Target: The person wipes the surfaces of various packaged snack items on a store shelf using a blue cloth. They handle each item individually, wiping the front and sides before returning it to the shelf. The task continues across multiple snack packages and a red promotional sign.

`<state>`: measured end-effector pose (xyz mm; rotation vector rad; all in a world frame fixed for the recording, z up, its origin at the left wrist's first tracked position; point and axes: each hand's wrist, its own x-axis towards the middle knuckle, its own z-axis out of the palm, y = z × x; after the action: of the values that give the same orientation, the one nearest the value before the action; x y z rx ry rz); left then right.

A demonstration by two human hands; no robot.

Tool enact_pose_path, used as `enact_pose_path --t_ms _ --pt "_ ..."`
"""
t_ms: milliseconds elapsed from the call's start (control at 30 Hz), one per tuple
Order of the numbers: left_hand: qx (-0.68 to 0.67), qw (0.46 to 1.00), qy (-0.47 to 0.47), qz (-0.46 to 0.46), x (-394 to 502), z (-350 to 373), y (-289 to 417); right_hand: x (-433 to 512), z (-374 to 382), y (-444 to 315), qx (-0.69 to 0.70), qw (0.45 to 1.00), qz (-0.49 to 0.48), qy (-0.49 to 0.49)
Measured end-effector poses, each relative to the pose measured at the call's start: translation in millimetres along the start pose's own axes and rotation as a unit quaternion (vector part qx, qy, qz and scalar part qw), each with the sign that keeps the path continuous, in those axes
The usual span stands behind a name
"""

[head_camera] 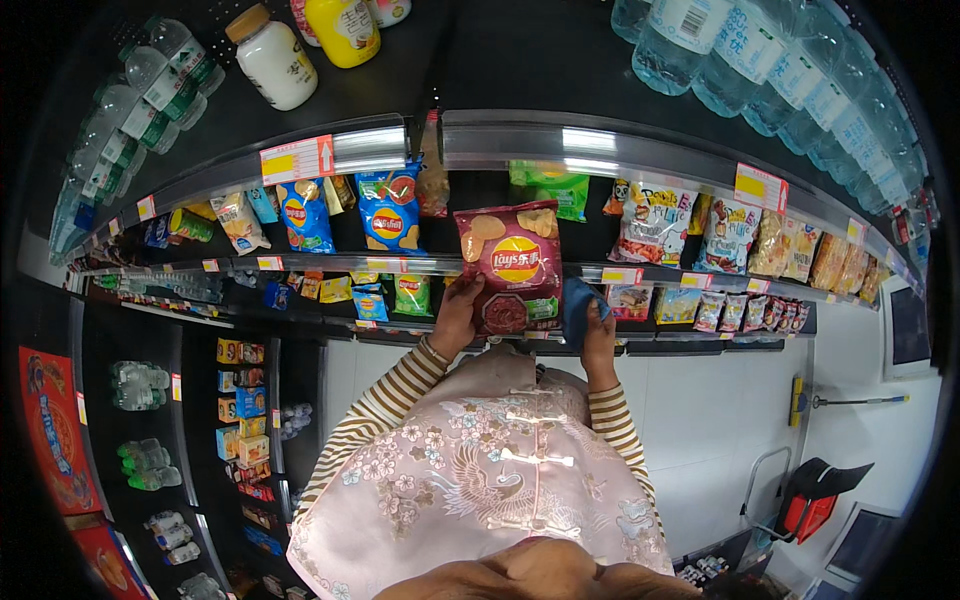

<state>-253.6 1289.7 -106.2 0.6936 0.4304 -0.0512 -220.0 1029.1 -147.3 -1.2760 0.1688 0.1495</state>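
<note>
My left hand (457, 315) grips the lower left edge of a dark red bag of Lay's potato chips (511, 281). The bag is upright with its printed front towards me, before the shelf edge. A folded blue cloth (576, 311) is held in my right hand (598, 337), just to the right of the bag. Behind the bag runs a shelf of snacks. Blue chip bags (388, 206) stand on it to the left, and a green bag (551, 187) lies farther back. White snack bags (651, 225) stand to the right.
Large water bottles (750, 52) crowd the upper shelf at right; a white jar (274, 64) stands at left. Clear shelf-edge strips (517, 142) carry price tags. Lower shelves hold small snack packs (412, 295). A black-and-red dustpan or bin (814, 502) stands at lower right.
</note>
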Motion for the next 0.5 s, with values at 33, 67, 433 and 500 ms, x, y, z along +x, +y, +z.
enact_pose_path --t_ms 33,67,433,500 --pt "0.002 1.0 -0.007 -0.004 -2 4 1 0 1 -2 -0.005 0.998 0.054 0.038" --pt "0.009 1.0 -0.008 -0.012 -4 8 2 -6 1 -4 0.059 0.994 0.084 0.022" --pt "-0.05 0.989 -0.092 -0.106 -25 7 4 -14 3 7 -0.082 0.99 -0.011 -0.116" --pt "-0.048 0.99 -0.104 -0.082 -29 1 2 -6 0 -9 -0.037 0.997 0.059 -0.037"
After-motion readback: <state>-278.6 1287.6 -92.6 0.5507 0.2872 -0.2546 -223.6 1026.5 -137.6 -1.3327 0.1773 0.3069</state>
